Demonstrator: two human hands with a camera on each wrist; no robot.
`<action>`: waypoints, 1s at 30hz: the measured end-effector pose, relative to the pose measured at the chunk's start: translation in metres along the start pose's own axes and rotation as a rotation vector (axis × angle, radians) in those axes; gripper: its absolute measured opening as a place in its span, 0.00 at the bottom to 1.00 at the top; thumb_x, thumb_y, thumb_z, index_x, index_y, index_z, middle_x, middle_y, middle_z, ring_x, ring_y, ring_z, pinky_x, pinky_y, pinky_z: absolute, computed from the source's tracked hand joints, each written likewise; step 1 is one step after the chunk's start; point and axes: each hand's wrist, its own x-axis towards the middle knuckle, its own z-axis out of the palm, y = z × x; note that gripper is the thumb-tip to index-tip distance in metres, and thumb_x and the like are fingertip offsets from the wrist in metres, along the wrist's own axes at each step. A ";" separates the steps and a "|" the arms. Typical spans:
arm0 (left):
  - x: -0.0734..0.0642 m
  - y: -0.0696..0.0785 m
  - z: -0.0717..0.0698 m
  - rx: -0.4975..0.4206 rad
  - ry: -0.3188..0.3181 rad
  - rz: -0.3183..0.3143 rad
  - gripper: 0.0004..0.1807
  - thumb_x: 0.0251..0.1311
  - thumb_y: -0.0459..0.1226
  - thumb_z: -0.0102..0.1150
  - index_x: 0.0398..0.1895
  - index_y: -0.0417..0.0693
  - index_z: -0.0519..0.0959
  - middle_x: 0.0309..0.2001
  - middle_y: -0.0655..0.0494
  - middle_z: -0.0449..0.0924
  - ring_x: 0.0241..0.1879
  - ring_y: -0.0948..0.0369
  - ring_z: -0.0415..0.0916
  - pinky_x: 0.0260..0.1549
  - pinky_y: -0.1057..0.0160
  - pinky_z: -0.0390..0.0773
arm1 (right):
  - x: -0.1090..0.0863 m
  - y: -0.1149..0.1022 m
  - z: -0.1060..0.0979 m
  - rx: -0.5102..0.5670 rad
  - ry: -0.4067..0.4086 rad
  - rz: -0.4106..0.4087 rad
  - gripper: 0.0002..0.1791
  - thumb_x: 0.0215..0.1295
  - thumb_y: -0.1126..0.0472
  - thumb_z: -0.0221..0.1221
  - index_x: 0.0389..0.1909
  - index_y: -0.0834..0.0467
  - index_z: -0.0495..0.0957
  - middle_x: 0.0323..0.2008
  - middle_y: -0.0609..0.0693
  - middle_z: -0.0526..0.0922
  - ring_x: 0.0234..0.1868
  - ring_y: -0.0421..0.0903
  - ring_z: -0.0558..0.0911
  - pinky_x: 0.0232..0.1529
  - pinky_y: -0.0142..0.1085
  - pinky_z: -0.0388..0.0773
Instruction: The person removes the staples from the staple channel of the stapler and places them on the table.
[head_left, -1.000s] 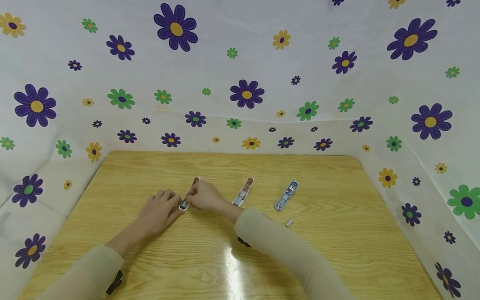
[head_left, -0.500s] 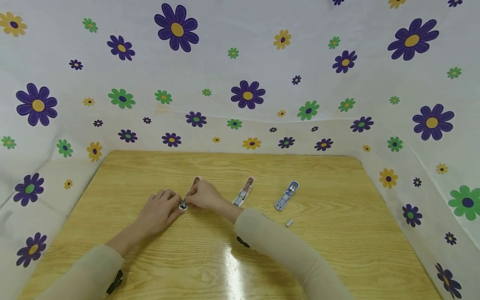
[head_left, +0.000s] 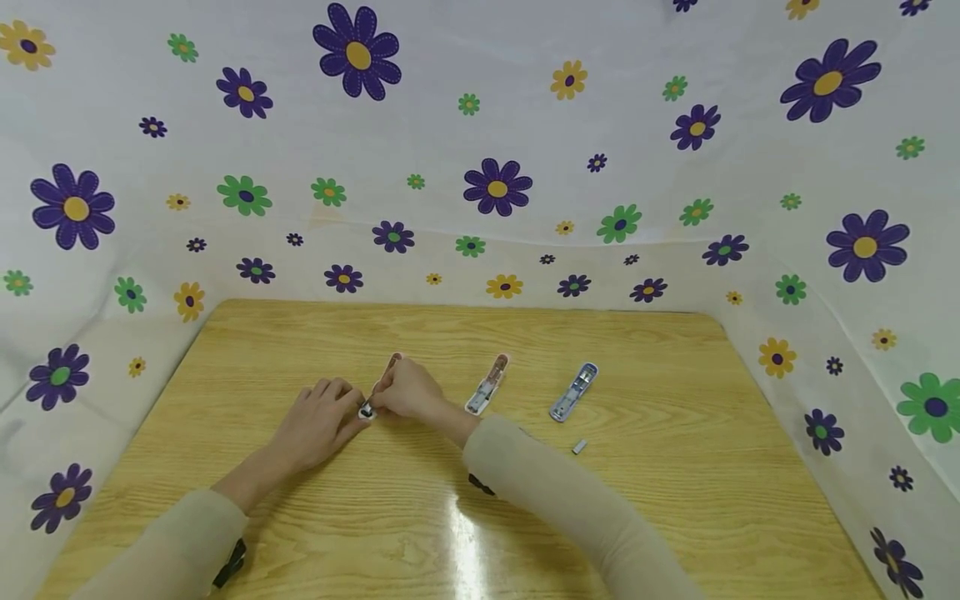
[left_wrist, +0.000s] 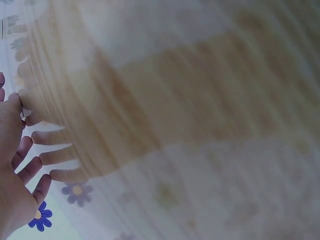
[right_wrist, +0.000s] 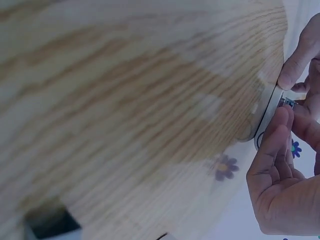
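Note:
A slim, round-ended pink-and-white case [head_left: 390,363] lies on the table under both hands, with small metal parts inside. My left hand [head_left: 318,425] holds its near end between thumb and fingers. Bent over its middle, my right hand [head_left: 408,390] pinches at the inside with thumb and forefinger. The right wrist view shows a small silver metal piece [right_wrist: 287,102] at those fingertips, largely covered by them. In the left wrist view, the left hand [left_wrist: 15,165] shows at the edge with its fingers spread.
A second pink-and-white case [head_left: 485,390] lies right of the hands, and a blue one [head_left: 574,392] further right. Nearer to me sits a small silver metal piece [head_left: 579,447]. The wooden table [head_left: 315,533] meets a flower-print cloth [head_left: 525,108] behind and at the sides.
My right forearm has shifted slightly left, uncovering more of the middle case. Both hands keep their places on the left case, with only slight movement of the right fingers.

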 end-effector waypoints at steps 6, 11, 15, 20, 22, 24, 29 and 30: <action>0.000 0.002 -0.003 0.004 -0.015 -0.011 0.14 0.71 0.50 0.65 0.49 0.52 0.80 0.51 0.46 0.81 0.52 0.45 0.78 0.46 0.41 0.80 | -0.002 -0.004 -0.003 0.087 -0.019 -0.004 0.14 0.68 0.64 0.69 0.21 0.60 0.87 0.24 0.54 0.91 0.19 0.43 0.85 0.21 0.30 0.78; 0.001 0.003 -0.003 0.009 -0.021 -0.012 0.13 0.71 0.50 0.65 0.48 0.53 0.80 0.50 0.47 0.80 0.51 0.46 0.78 0.44 0.43 0.79 | -0.006 -0.005 -0.007 0.161 -0.075 -0.006 0.13 0.72 0.64 0.65 0.26 0.62 0.89 0.26 0.56 0.91 0.26 0.50 0.91 0.21 0.32 0.79; 0.000 0.003 -0.003 0.013 -0.018 -0.012 0.13 0.71 0.50 0.65 0.48 0.53 0.79 0.50 0.47 0.80 0.51 0.46 0.78 0.45 0.42 0.79 | -0.006 -0.003 -0.010 0.155 -0.106 -0.029 0.14 0.74 0.62 0.63 0.28 0.63 0.90 0.26 0.55 0.92 0.27 0.49 0.92 0.20 0.31 0.78; 0.001 0.003 -0.003 0.006 -0.015 -0.014 0.14 0.71 0.50 0.66 0.49 0.53 0.79 0.50 0.47 0.80 0.51 0.45 0.78 0.45 0.42 0.80 | -0.009 0.001 -0.017 0.198 -0.114 -0.054 0.13 0.76 0.61 0.62 0.35 0.64 0.90 0.30 0.57 0.92 0.31 0.55 0.92 0.28 0.38 0.86; 0.001 0.003 -0.002 0.008 -0.012 -0.011 0.14 0.71 0.50 0.66 0.49 0.53 0.79 0.50 0.46 0.80 0.50 0.45 0.78 0.45 0.42 0.80 | -0.010 0.003 -0.021 0.225 -0.118 -0.059 0.12 0.76 0.61 0.62 0.37 0.64 0.90 0.33 0.59 0.92 0.34 0.58 0.92 0.30 0.41 0.87; 0.001 0.002 -0.002 0.009 -0.011 -0.011 0.14 0.70 0.50 0.66 0.49 0.53 0.80 0.50 0.46 0.80 0.50 0.45 0.78 0.45 0.41 0.80 | -0.013 0.005 -0.026 0.254 -0.128 -0.058 0.12 0.76 0.61 0.62 0.39 0.65 0.89 0.35 0.61 0.92 0.34 0.59 0.92 0.32 0.42 0.87; 0.001 0.001 -0.001 -0.004 -0.017 -0.021 0.15 0.71 0.50 0.66 0.50 0.53 0.80 0.51 0.46 0.81 0.51 0.45 0.78 0.46 0.41 0.80 | -0.020 0.012 -0.033 0.298 -0.174 -0.023 0.12 0.76 0.61 0.62 0.40 0.66 0.88 0.39 0.62 0.92 0.30 0.52 0.91 0.28 0.36 0.83; 0.000 0.002 -0.002 -0.006 -0.018 -0.021 0.15 0.71 0.50 0.66 0.51 0.53 0.80 0.51 0.46 0.81 0.52 0.45 0.78 0.47 0.41 0.80 | -0.022 0.013 -0.033 0.300 -0.184 -0.014 0.12 0.76 0.61 0.62 0.40 0.66 0.88 0.39 0.61 0.93 0.28 0.49 0.90 0.27 0.34 0.81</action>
